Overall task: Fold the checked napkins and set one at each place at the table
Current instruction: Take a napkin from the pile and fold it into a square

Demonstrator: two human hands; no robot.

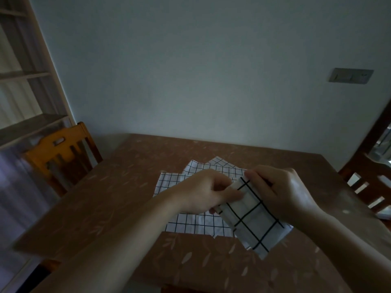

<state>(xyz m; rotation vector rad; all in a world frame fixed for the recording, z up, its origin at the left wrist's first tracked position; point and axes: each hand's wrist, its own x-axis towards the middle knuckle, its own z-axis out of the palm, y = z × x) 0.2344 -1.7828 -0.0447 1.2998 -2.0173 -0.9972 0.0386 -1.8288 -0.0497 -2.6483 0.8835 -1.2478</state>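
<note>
A: Pile of flat white black-checked cloth napkins (186, 223) on brown leaf-patterned table (127, 199). Left hand (203, 192) pinches the folded white checked napkin (257, 223); right hand (279, 187) pinches its top corner.

B: We should align edges, then crease firmly.

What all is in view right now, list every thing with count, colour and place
folded napkin: one, white with black checks, held above the table's near right part
flat napkins: several, exact count unclear, white with black checks, overlapping at table centre
table: one, brown leaf-patterned cover, against the wall
left chair: one, orange-brown wood, left side
right chair: one, dark wood, right side
wall switch: one, grey, upper right wall
shelves: pale, far left
left hand: pinching the folded napkin's left edge
right hand: holding its top right
</note>
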